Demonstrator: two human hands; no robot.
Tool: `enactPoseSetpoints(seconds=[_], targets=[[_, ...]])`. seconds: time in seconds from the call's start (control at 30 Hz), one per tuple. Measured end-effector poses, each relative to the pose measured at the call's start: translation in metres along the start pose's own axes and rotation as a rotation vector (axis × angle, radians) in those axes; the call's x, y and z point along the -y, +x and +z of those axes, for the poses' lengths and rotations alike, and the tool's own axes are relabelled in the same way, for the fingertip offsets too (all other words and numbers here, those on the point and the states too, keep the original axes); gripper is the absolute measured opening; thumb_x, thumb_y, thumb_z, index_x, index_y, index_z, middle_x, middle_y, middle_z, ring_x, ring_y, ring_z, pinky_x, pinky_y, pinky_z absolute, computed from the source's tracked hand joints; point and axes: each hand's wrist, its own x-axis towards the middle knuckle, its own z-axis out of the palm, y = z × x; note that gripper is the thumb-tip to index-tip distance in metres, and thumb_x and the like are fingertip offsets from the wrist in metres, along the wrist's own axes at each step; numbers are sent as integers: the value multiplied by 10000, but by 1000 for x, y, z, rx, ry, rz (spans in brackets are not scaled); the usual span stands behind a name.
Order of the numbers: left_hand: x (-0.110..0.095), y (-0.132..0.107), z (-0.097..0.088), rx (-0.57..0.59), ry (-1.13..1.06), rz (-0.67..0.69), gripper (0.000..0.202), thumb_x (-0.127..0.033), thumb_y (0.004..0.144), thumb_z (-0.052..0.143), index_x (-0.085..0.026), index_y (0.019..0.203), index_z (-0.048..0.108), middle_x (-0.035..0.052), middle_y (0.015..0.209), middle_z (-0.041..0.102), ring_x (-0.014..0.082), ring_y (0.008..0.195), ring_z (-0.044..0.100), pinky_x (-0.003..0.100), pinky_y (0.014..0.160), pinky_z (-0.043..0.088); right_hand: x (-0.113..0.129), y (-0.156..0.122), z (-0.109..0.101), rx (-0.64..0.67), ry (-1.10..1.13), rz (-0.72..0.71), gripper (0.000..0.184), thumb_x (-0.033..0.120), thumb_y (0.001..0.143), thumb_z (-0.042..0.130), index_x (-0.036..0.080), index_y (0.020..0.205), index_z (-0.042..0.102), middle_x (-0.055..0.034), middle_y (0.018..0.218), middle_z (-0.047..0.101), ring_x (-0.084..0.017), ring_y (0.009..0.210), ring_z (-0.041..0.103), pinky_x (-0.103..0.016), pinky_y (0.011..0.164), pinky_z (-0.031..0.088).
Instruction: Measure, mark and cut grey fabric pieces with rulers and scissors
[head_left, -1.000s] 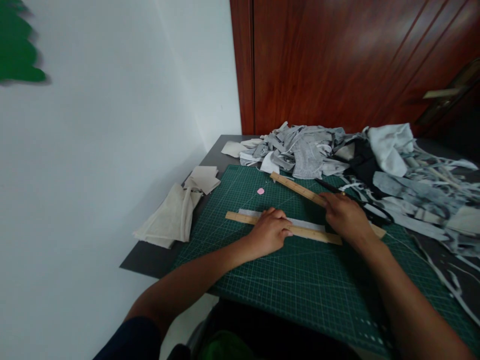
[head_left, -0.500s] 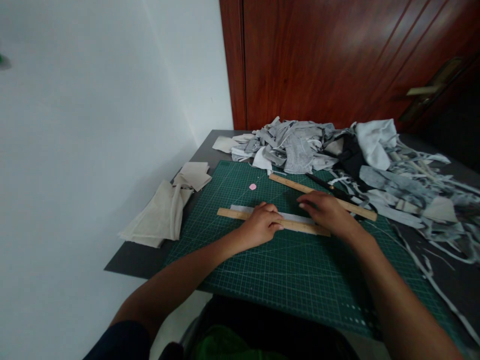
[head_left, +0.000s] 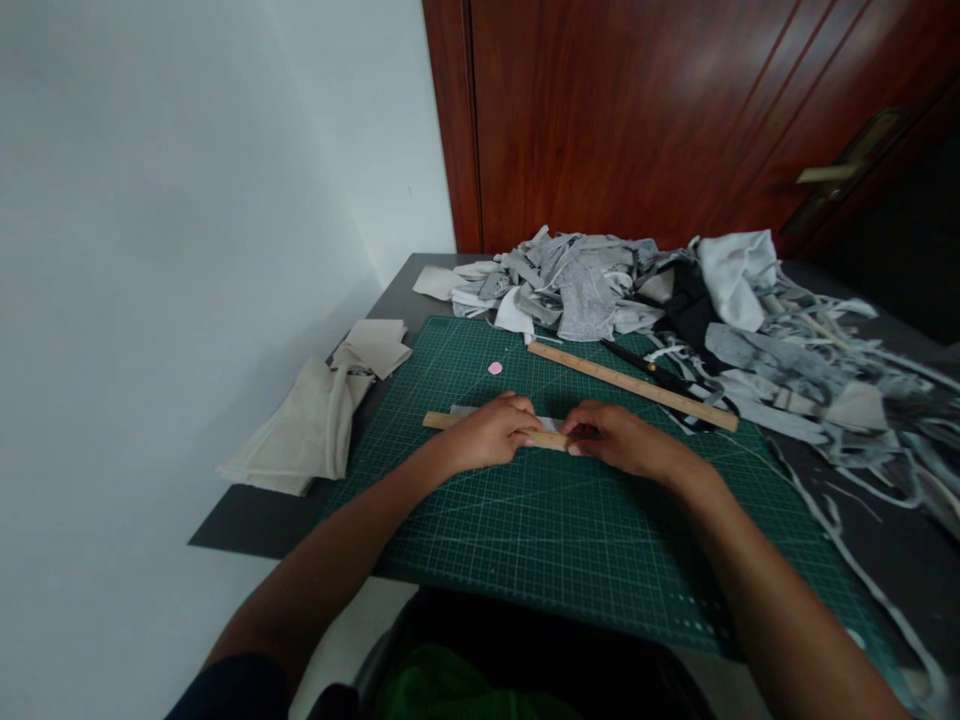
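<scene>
My two hands are over the middle of the green mat [head_left: 555, 545]. My left arm [head_left: 360, 530] comes in over the mat's near left part, slanting up to the right. My right arm [head_left: 772, 580] comes over the mat's right part and slants up to the left. Both my wrists are low, with the backs of my hands up.

My left hand [head_left: 491, 432] lies on the near ruler [head_left: 439, 421], fingers bent and close together, thumb by the side next to me. My right hand [head_left: 616, 438] is just beside it, apart from it. Those fingers curl down, with the thumb tip at the same ruler and a small gap behind it. I cannot tell if either hand pinches the ruler or just pushes on it.

That ruler lies across the middle of the mat, and its right end hides at my right hand. A white strip [head_left: 460, 410] lies along it on the mat, peeking out past its far side. The far ruler [head_left: 634, 383] lies slanted on the mat's far right part.
</scene>
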Motion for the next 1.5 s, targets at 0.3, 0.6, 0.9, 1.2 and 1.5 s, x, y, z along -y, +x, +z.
enactPoseSetpoints(seconds=[0.3,0.6,0.9,1.2,1.5], targets=[[9,-1,-7,48,-61,-1,288,-59,881,647,-217,1093,762,50,1093,662,194,1066,617,361,997,472,-4,1,2,-20,28,-17,117,156,858,690,212,946,745,-35,936,674,-203,852,651,-309,770,493],[13,-2,-8,45,-29,16,273,-45,873,641,-210,1060,753,40,1065,648,192,1059,602,344,974,462,-2,4,2,-46,20,-30,141,115,844,703,203,942,754,-28,934,675,-184,830,642,-287,759,480],[4,1,-5,-18,45,21,200,-103,955,588,-189,859,741,37,941,640,194,990,594,333,908,459,-1,5,3,-45,40,-19,145,112,836,705,202,940,749,-28,933,670,-188,831,647,-284,747,486],[13,2,-1,-62,43,25,161,-137,930,627,-201,886,768,48,1004,652,202,1033,592,355,936,474,4,4,4,-42,40,8,129,133,822,711,206,927,735,-28,932,687,-201,844,654,-298,761,488],[15,4,0,-61,15,46,122,-151,936,653,-183,912,768,66,1089,688,195,1042,615,371,971,485,-3,-5,-15,-104,44,-84,234,256,966,552,202,1062,759,-68,1012,767,-235,942,706,-346,864,524]])
